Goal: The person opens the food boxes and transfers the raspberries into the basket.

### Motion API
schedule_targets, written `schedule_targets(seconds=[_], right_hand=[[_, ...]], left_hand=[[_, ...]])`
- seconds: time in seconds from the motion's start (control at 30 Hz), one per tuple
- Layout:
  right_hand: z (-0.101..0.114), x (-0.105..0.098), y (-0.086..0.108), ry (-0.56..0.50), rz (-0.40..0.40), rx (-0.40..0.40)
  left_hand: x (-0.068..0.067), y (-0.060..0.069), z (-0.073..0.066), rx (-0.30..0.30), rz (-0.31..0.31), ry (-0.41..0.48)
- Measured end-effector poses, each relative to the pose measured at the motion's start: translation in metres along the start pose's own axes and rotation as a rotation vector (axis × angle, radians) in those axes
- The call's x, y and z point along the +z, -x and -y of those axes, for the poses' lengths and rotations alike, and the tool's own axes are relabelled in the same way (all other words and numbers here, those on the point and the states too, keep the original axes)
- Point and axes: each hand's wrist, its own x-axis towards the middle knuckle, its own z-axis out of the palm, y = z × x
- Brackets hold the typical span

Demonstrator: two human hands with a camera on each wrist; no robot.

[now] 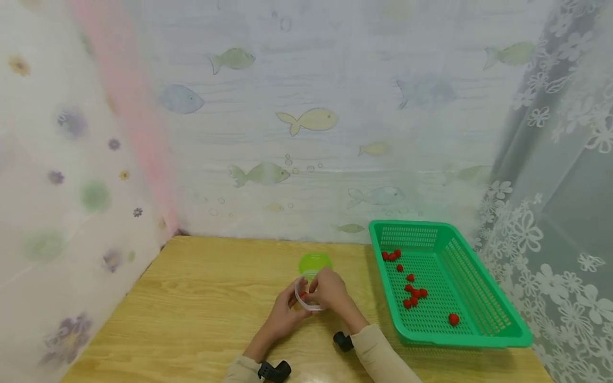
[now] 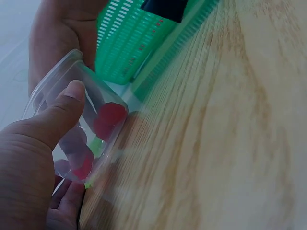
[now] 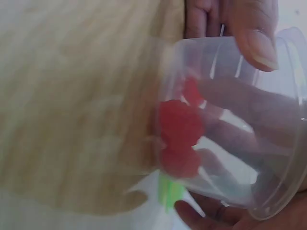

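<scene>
My left hand (image 1: 283, 315) grips a clear plastic tub (image 1: 313, 307) by its side wall, thumb on the near face, holding it tilted just over the table. Fingers of my right hand (image 1: 332, 291) reach inside through the tub's mouth. At their tips is a small red berry (image 2: 83, 166), seemingly pinched; the tub wall blurs the contact. Other bumpy red berries (image 3: 180, 124), like raspberries, lie together at the tub's bottom. Behind the tub a lime-green round lid (image 1: 315, 262) lies on the table.
A green perforated basket (image 1: 460, 290) stands to the right on the wooden table (image 1: 210, 287), with several red berries (image 1: 414, 293) scattered in it. A fish-patterned curtain (image 1: 306, 159) hangs along the table's back edge. Each wrist wears a black camera (image 1: 275, 371).
</scene>
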Motion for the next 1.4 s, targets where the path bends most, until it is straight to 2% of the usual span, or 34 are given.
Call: schedule_targets(seconds=[0.13,0.37,0.6,0.8,1.07,1.3,1.4], right_hand=[[0.000,0.003,0.000,-0.049,-0.027,0.004],[-0.004,0.004,-0.005,-0.102,-0.054,0.013],[-0.004,0.002,-0.009,-0.066,-0.050,-0.002],[0.000,0.000,-0.011,-0.101,-0.051,0.017],[0.000,0.001,-0.007,-0.123,-0.051,0.077],[-0.006,0.006,-0.003,-0.116,-0.067,0.056],[-0.006,0.007,0.002,-0.116,-0.078,0.057]], left_hand=[[0.000,0.001,-0.001,-0.012,-0.013,-0.011],[-0.002,-0.004,-0.003,0.007,-0.023,-0.029],[-0.005,-0.008,-0.004,-0.013,-0.021,-0.027],[-0.009,-0.011,-0.004,-0.019,-0.025,0.007],[-0.006,-0.007,-0.005,-0.066,-0.024,0.021],[-0.001,-0.005,0.002,-0.039,-0.021,0.016],[0.001,-0.002,0.004,-0.045,-0.014,0.008]])
